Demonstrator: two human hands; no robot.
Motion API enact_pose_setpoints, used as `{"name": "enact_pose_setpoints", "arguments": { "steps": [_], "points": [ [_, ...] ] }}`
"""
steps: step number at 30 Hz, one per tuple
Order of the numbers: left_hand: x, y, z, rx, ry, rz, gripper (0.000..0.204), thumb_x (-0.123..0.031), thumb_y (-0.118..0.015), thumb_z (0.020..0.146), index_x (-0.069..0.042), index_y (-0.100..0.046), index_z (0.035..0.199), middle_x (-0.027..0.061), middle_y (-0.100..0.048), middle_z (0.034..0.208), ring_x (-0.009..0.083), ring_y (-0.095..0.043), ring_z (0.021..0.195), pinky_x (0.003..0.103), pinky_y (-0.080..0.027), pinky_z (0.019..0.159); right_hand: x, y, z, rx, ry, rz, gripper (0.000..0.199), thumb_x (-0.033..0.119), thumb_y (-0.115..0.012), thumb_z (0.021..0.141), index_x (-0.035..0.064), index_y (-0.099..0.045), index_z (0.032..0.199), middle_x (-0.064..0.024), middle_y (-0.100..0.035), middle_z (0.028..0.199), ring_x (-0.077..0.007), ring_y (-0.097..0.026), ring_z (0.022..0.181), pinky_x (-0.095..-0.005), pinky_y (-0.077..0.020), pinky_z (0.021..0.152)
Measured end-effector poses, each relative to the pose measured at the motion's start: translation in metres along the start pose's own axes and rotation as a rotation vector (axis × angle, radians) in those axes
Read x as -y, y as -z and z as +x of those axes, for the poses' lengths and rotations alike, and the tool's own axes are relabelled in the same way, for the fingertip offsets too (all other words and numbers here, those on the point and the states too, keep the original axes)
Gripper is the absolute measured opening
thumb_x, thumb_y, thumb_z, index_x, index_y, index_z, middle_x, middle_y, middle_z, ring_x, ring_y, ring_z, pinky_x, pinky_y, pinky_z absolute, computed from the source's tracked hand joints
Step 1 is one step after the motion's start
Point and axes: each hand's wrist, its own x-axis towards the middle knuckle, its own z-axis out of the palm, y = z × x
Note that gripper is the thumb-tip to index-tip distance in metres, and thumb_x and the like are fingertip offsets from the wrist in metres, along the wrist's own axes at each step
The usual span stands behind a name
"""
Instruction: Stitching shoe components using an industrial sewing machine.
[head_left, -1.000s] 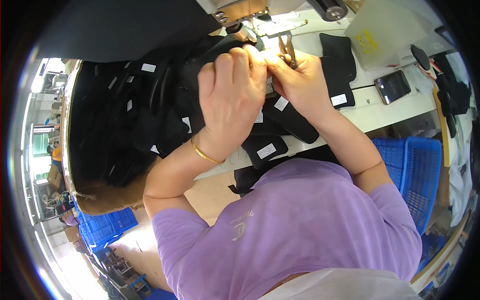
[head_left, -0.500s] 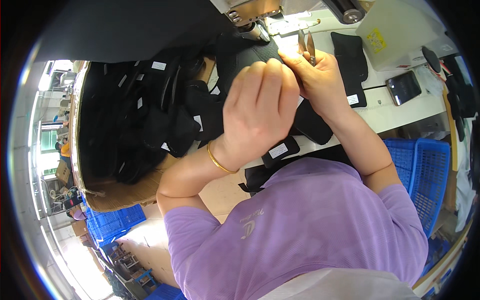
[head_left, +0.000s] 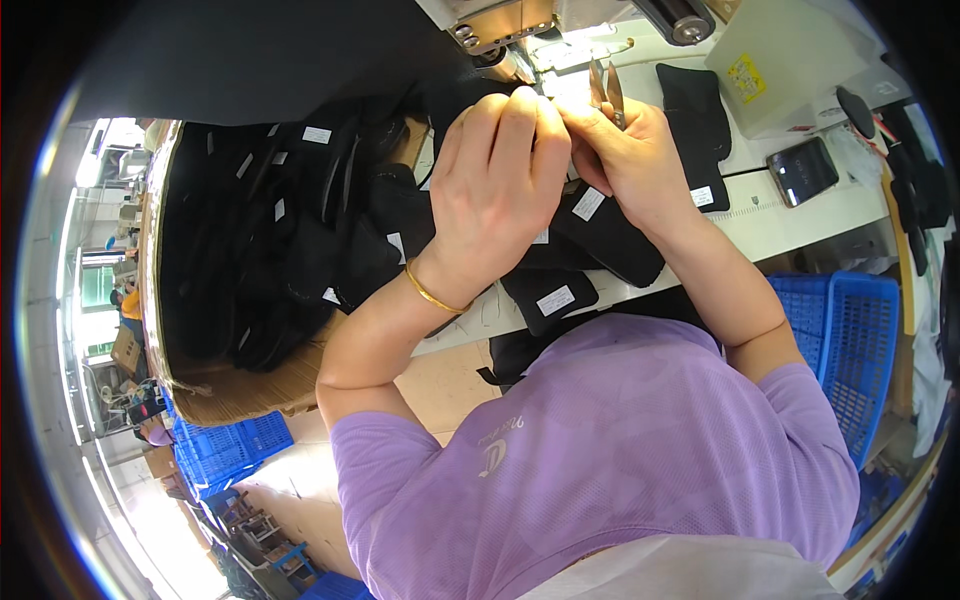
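Note:
My right hand (head_left: 637,158) is closed around a pair of thread snips (head_left: 607,95), their two pointed metal blades sticking up past my fingers. Beside it my left hand (head_left: 503,180) is closed, back of the hand upward, its fingertips close to my right thumb; what those fingers grip is hidden. Both hands are just in front of the sewing machine (head_left: 505,45), over black fabric pieces. One black piece with a white label (head_left: 588,205) lies under my right hand. Another labelled black piece (head_left: 548,298) rests at the table's near edge.
A large cardboard box (head_left: 250,395) full of labelled black pieces (head_left: 300,220) stands at the left. To the right are more black pieces (head_left: 692,110), a phone (head_left: 805,172) and a whitish bin (head_left: 800,75). Blue plastic crates (head_left: 862,350) stand below the table.
My left hand has shifted left and slightly away from me, and the dark piece behind it shows less. A white label beside my right hand is now more visible. The snips stay in my right hand.

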Motion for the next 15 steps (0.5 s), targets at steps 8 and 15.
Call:
{"name": "enact_pose_setpoints", "arguments": {
  "steps": [8, 15],
  "points": [
    [0.008, 0.004, -0.011, 0.033, 0.129, 0.203, 0.025, -0.012, -0.064, 0.078, -0.005, -0.058, 0.102, 0.0095, -0.057, 0.101, 0.0255, -0.056, 0.092, 0.039, -0.044, 0.078, -0.010, 0.002, -0.014, 0.059, 0.128, 0.000, 0.036, 0.031, -0.043, 0.104, 0.0002, -0.063, 0.100, -0.0080, -0.069, 0.077, -0.0080, -0.055, 0.055, -0.0211, -0.0455, 0.052],
    [0.033, 0.017, -0.020, 0.104, 0.241, -0.099, 0.036, -0.004, -0.070, 0.072, -0.006, -0.064, 0.107, 0.0041, -0.063, 0.089, 0.0254, -0.061, 0.076, 0.032, -0.051, 0.065, 0.011, 0.017, -0.029, 0.275, -0.030, -0.198, 0.033, 0.023, -0.042, 0.102, -0.0019, -0.062, 0.095, -0.0072, -0.066, 0.077, -0.0088, -0.056, 0.063, -0.0243, -0.0446, 0.057]
  ]
}}
